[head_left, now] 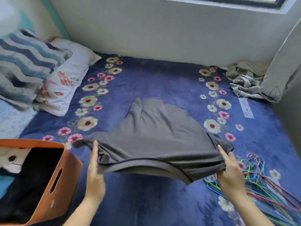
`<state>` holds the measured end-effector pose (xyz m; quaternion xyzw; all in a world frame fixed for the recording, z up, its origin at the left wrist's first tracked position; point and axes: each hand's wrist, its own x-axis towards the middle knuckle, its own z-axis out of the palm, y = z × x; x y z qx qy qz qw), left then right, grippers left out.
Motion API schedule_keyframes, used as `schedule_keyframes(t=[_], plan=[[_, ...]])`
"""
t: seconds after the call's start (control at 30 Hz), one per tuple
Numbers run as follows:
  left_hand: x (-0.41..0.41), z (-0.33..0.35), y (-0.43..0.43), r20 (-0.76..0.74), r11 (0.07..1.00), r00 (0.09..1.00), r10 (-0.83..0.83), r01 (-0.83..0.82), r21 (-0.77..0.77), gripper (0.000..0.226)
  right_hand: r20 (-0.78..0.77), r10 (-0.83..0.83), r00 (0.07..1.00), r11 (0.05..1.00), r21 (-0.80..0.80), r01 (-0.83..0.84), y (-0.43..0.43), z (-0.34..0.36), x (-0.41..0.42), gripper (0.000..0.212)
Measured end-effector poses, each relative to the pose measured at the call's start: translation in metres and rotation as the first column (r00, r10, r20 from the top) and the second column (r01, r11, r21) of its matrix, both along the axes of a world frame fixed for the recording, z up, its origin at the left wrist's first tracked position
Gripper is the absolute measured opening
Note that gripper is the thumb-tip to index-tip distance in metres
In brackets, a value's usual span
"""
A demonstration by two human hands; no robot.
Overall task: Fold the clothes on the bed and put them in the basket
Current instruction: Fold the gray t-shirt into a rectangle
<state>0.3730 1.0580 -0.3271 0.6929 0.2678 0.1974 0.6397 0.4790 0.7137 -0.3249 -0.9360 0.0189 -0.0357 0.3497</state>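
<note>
Grey shirt [153, 134] hangs stretched between both hands over the bed [162, 79], likely to spread it flat for folding; left hand [95, 175] and right hand [231, 173] each pinch an edge; orange basket [65, 170] waits beside the left hand.

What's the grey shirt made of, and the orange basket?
The grey shirt looks like thin, matte knit cloth: it sags and wrinkles where it hangs. The orange basket seems stiff, maybe plastic or felt: its walls stand straight with a cut-out handle slot.
</note>
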Motion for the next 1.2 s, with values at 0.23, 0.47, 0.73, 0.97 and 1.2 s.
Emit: schedule_keyframes(t=[0.23,0.47,0.73,0.97,1.2], plan=[[-0.09,-0.201,0.005,-0.57,0.998,0.82,-0.06,0.038,-0.05,0.067,-0.487,0.073,0.87,0.942,-0.253,-0.221,-0.01,-0.19,-0.096,0.072],[-0.13,-0.263,-0.028,-0.777,0.862,0.63,0.0,-0.394,-0.32,0.024,-0.488,-0.23,0.842,0.973,-0.121,0.195,-0.02,-0.268,-0.158,0.046],[-0.08,-0.27,-0.127,-0.68,0.671,0.691,-0.246,-0.384,-0.634,0.013,-0.676,-0.592,0.439,0.309,0.314,0.898,-0.032,-0.287,-0.07,0.034],[-0.058,-0.276,-0.19,-0.609,0.584,0.69,-0.391,-0.325,-0.744,0.028,-0.739,-0.357,0.571,0.093,0.58,0.809,-0.047,-0.286,-0.034,0.071],[-0.082,-0.255,-0.202,-0.503,0.518,0.69,-0.52,-0.213,-0.829,0.02,-0.104,-0.507,0.856,0.861,-0.008,0.509,-0.125,-0.233,-0.047,0.023]])
